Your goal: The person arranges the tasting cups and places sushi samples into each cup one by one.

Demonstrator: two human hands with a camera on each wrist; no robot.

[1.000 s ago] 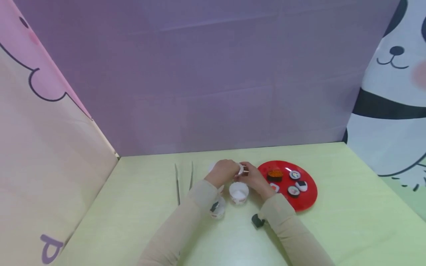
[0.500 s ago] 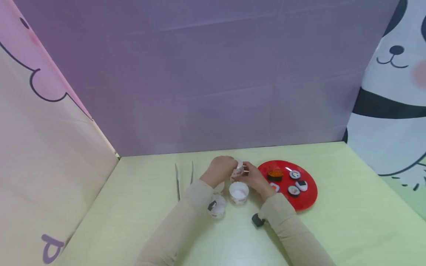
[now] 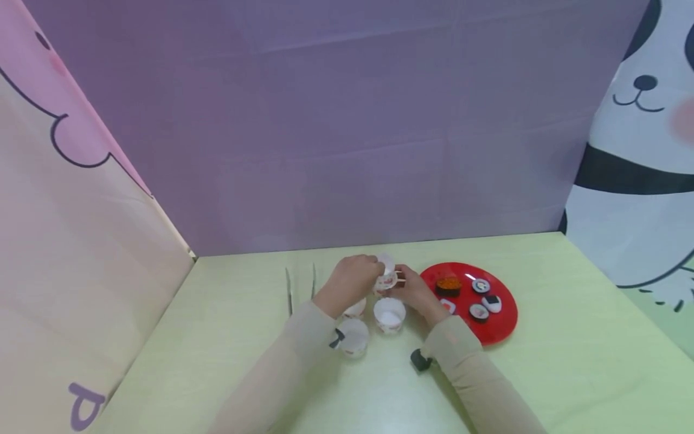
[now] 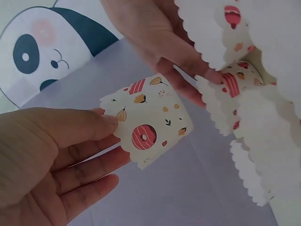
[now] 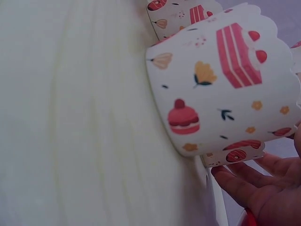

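Note:
My left hand (image 3: 349, 280) pinches the scalloped rim of a white paper baking cup (image 4: 155, 117) printed with doughnuts and flowers. In the head view this cup is tipped and overlaps a second baking cup (image 3: 381, 292) standing below it. Around that lower cup's side are the thumb and fingers of my right hand (image 3: 414, 293), its fingertips showing under the cup's edge in the right wrist view. Nearer to me stand more cups of the same kind: one in the middle (image 3: 389, 314), one by the left cuff (image 3: 353, 337) and one partly behind the left wrist (image 3: 355, 309).
To the right lies a red plate (image 3: 504, 322) with several toy sushi pieces, among them an orange-topped one (image 3: 448, 286) and a rice ball (image 3: 491, 303). Two thin, pointed metal pieces (image 3: 289, 289) lie left of the hands. A purple cloth (image 3: 347, 132) closes off the back.
My left hand has drawn back to the left, and the cup in its fingers has risen and tipped, so the lower cup shows more. My right hand has hardly moved.

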